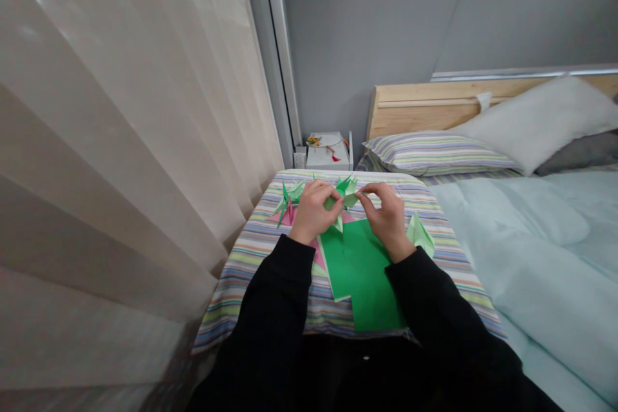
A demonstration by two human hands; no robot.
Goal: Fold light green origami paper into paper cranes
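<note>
Between the fingertips of both hands is a light green folded paper crane [350, 200], held over the far half of the small table. My left hand [315, 209] pinches its left side and covers part of it. Thumb and forefinger of my right hand [387, 214] grip the pale tip on the other side. Below the hands lie dark green paper sheets [360, 264], overlapping unevenly. Beyond my left hand sit green folded pieces [284, 198] and a pink one [290, 212], partly hidden. A light green folded paper [420, 235] stands by my right wrist.
A striped cloth [255, 270] covers the table. Pleated curtains [145, 141] hang close on the left. On the right is a bed with a pale blue quilt [531, 244] and a striped pillow [439, 151]. Behind the table stands a white bedside cabinet [321, 158] with small items on top.
</note>
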